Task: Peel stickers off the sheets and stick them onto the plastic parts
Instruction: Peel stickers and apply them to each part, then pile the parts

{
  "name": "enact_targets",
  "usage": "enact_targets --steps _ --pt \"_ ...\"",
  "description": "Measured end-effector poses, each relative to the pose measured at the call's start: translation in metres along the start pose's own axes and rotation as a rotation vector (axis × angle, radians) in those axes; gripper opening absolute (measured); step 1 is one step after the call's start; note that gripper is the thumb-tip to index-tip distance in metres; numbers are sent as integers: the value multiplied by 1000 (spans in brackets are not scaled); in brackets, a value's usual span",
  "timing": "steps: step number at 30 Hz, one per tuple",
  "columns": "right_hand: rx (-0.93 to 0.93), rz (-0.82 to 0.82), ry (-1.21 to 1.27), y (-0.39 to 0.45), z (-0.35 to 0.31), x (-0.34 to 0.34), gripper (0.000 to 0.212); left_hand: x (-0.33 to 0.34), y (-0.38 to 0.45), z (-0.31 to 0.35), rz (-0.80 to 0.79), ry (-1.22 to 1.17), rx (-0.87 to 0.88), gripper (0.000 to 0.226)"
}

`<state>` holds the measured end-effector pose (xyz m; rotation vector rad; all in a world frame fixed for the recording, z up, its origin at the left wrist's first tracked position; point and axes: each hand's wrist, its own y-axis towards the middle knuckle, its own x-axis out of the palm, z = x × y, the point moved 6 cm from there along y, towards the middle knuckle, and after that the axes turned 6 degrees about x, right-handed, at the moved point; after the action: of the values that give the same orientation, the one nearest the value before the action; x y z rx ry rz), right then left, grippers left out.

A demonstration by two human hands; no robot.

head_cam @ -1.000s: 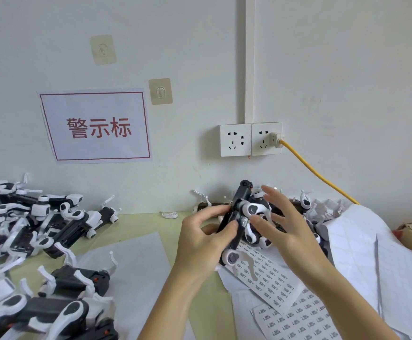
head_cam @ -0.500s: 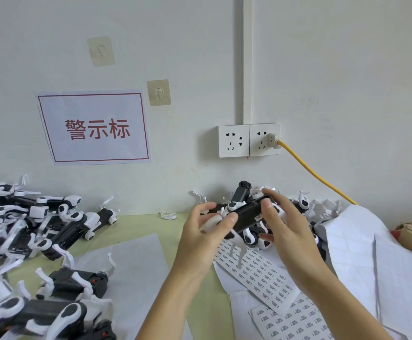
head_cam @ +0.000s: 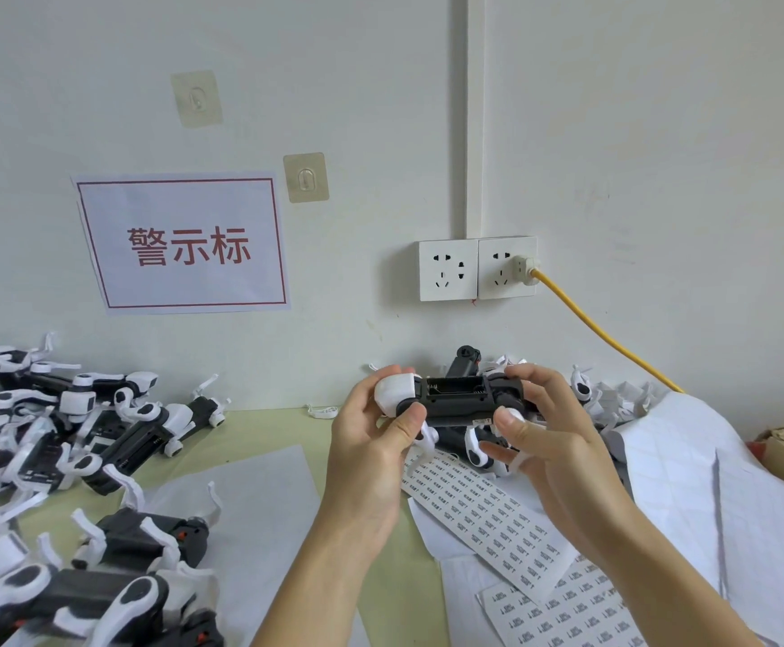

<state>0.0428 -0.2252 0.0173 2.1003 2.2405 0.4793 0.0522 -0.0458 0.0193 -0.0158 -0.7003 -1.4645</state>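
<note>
Both hands are gripping a plastic part (head_cam: 455,400).
The left hand (head_cam: 371,441) is pinching its rounded white end; the right hand (head_cam: 548,441) is clasping the glossy black boxy body above printed sticker sheets (head_cam: 488,511).

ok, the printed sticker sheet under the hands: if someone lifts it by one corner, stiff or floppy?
Probably floppy: the sticker sheet looks like thin paper and lies flat on other sheets. Likely very light, so a nudge could slide it across the paper below. The blank sheets at the right already drape and curl, which suggests the same limp stock.
</note>
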Motion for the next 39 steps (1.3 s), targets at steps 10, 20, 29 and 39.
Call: enact_targets --steps 10,20,29,39 --pt "-38 31 -168 -3 -7 0 52 -1 0 5 18 -63 -15 41" --pt "81 117 -265 -9 -10 0 59 -8 1 2 71 193 -62 26" --pt "287 -110 -194 -5 19 -20 46 -6 1 -1 109 144 -72 10" --pt "421 25 66 -13 -1 -47 43 -13 -4 -14 116 382 -94 26"
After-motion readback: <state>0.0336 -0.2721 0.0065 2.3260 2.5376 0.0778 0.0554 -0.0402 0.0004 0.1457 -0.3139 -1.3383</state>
